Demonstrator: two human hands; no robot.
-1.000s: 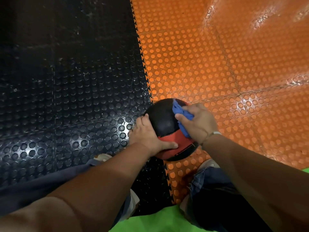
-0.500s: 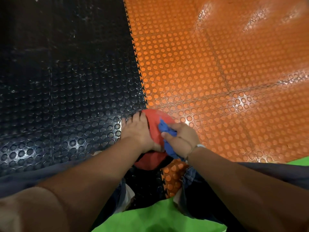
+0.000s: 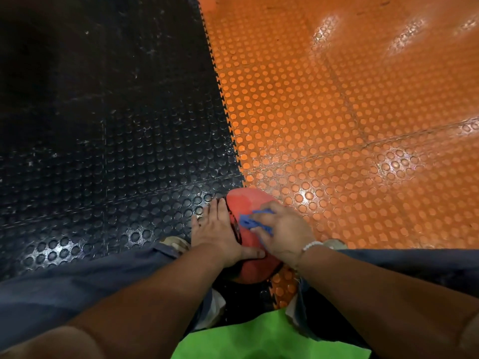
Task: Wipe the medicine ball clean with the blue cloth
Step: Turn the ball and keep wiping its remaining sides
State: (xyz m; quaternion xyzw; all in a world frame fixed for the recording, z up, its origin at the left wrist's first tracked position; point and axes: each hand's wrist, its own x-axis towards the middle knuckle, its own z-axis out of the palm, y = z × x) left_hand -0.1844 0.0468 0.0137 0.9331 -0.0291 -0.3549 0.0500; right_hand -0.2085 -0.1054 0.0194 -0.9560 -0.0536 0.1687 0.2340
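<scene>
Red medicine ball point(image 3: 242, 203) sits on the floor point(image 3: 337, 120), at the black-orange seam. Your left hand point(image 3: 217, 233) lies flat against its side; your right hand point(image 3: 283, 235) grips the blue cloth point(image 3: 247, 221) on it.

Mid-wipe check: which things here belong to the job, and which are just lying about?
Job:
medicine ball
blue cloth
right hand, holding the cloth
left hand, on the ball

Just there:
black mat
orange mat
bracelet
</scene>
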